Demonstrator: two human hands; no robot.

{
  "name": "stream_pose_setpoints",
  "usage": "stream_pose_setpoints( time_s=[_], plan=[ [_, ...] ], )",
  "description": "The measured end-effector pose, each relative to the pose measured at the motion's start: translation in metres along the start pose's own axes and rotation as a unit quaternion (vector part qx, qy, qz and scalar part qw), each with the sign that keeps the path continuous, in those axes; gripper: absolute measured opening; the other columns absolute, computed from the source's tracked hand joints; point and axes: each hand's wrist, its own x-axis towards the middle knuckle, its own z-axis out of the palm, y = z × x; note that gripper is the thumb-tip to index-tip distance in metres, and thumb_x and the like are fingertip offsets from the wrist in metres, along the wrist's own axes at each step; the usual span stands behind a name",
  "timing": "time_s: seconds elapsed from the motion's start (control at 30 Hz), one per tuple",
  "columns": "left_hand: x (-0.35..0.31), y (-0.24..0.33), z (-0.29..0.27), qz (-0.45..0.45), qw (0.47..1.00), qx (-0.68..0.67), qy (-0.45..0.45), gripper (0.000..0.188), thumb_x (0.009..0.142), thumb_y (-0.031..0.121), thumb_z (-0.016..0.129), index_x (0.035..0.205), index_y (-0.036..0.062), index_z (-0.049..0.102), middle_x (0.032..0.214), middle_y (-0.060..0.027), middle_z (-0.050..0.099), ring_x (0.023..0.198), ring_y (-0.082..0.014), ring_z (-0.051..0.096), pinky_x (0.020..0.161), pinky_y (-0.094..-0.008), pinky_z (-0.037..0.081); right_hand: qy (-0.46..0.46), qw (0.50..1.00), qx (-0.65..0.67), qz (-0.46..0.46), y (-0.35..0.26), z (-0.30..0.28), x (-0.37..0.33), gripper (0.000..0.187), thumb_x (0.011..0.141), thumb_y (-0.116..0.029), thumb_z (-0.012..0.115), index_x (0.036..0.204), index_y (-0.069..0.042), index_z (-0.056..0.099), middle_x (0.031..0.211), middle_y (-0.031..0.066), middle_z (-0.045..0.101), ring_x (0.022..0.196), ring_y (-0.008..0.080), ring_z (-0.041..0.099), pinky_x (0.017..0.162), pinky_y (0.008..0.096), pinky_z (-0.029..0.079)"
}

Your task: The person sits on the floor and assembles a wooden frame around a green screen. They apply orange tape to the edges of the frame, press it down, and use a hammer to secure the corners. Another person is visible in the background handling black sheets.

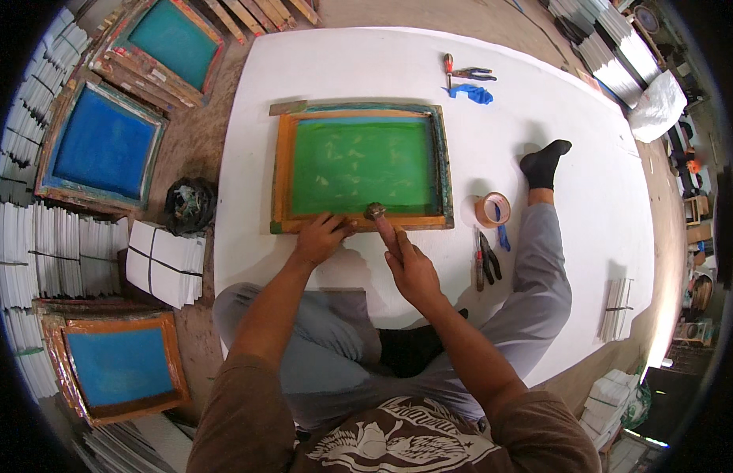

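A screen printing frame (281, 169) with green mesh lies flat on the white board in front of me. Its wooden bars are orange-brown and stained, and pale marks show on the mesh. My left hand (322, 238) is closed over the near bar, fingers across the wood; whether anything small is pinched there is hidden. To its right, my right hand (414, 270) is wrapped round the reddish handle of a hammer (376, 211). The hammer's round, worn head is over the near bar, close to the mesh edge. Contact cannot be made out.
Pliers and a screwdriver (480, 266) lie right of the frame, beside a tape roll (491, 210). More pliers (474, 74) and a blue scrap (471, 94) lie farther off. Other screens (111, 142) and a strapped white stack (165, 262) stand left. My leg (544, 256) stretches along the right.
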Motion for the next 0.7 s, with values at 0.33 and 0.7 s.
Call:
stream_pose_setpoints(
  time_s=[0.33, 0.7],
  plan=[
    [0.002, 0.001, -0.009, -0.011, 1.0, -0.021, -0.016, 0.026, 0.083, 0.02, 0.071, 0.108, 0.0195, 0.077, 0.109, 0.0014, 0.066, 0.096, -0.0217, 0.063, 0.07, -0.0371, 0.058, -0.035, 0.996, -0.076, 0.018, -0.006, 0.004, 0.01, 0.059, 0.1, -0.026, 0.06, 0.15, -0.005, 0.036, 0.106, 0.0331, 0.066, 0.09, 0.0513, 0.067, 0.074, 0.0582, 0.056],
    [0.006, 0.002, -0.014, -0.005, 1.0, -0.012, 0.01, 0.017, 0.082, 0.021, 0.074, 0.098, 0.0156, 0.078, 0.108, 0.0004, 0.067, 0.095, -0.0214, 0.063, 0.069, -0.0361, 0.059, -0.023, 0.997, -0.076, -0.003, 0.004, 0.013, 0.003, 0.057, 0.101, -0.028, 0.056, 0.15, -0.007, 0.034, 0.104, 0.032, 0.067, 0.086, 0.0519, 0.068, 0.072, 0.061, 0.056]
  ],
)
